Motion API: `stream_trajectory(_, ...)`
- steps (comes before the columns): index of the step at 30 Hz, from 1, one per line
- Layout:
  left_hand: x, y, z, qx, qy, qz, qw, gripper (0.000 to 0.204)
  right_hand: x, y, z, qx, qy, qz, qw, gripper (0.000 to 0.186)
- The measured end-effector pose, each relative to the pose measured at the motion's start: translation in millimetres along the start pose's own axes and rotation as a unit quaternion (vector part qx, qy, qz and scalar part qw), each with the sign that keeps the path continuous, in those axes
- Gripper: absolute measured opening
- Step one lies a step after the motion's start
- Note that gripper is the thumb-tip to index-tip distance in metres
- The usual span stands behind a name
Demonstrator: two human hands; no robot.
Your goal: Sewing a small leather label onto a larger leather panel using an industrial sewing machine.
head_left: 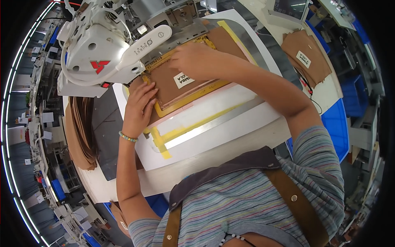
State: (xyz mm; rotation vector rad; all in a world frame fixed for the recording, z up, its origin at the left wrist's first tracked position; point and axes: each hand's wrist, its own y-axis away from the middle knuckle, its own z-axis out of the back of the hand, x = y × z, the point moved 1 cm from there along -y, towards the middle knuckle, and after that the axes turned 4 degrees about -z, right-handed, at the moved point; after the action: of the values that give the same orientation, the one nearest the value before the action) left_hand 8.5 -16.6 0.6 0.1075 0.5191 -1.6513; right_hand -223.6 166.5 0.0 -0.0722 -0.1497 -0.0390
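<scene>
A brown panel (168, 84) with a white printed label (183, 80) lies inside a yellow clamp frame (193, 95) under the head of a white sewing machine (94, 53). My left hand (140, 105) rests with fingers stretched out over the frame's left edge, close to the needle area. A beaded bracelet circles that wrist. Over the upper part of the panel, my right hand (195, 61) reaches in from the right, just beyond the label. Its fingers are smeared by motion, and anything under them is hidden.
Yellow tape (197, 122) marks the white sheet (214, 131) beneath the frame. A stack of brown pieces (82, 136) stands at left. More labelled brown pieces (310, 61) lie at right, near a red-and-black tool (305, 85) and a blue bin (335, 127).
</scene>
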Motion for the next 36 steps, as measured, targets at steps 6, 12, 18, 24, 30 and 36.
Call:
stream_trajectory(6, -11.0, -5.5, -9.3, 0.036, -0.027, -0.029, 0.999, 0.051, -32.2, 82.5, -9.7, -0.167, 0.121, -0.076, 0.976, 0.035)
stream_trajectory(12, -14.5, -18.7, -18.5, 0.068, -0.091, -0.029, 0.993, 0.055, -33.9, 86.1, -25.0, -0.198, 0.134, -0.078, 0.968, 0.04)
stream_trajectory(18, -16.1, -16.1, -18.9, 0.062, -0.092, -0.028, 0.993, 0.055, -29.6, 83.6, -19.2, -0.178, 0.142, -0.076, 0.971, 0.042)
stream_trajectory(24, -14.4, -18.0, -22.0, 0.052, -0.093, -0.031, 0.994, 0.053, -25.8, 83.0, -15.4, -0.193, 0.159, -0.06, 0.966, 0.038)
stream_trajectory(30, -13.8, -17.5, -22.3, 0.041, -0.103, -0.031, 0.993, 0.053, -22.4, 76.2, -11.1, -0.145, 0.141, -0.083, 0.976, 0.035)
stream_trajectory(36, -19.1, -21.2, -25.4, 0.04, -0.093, -0.03, 0.994, 0.053, -23.8, 68.8, -5.1, -0.096, 0.12, -0.086, 0.984, 0.036)
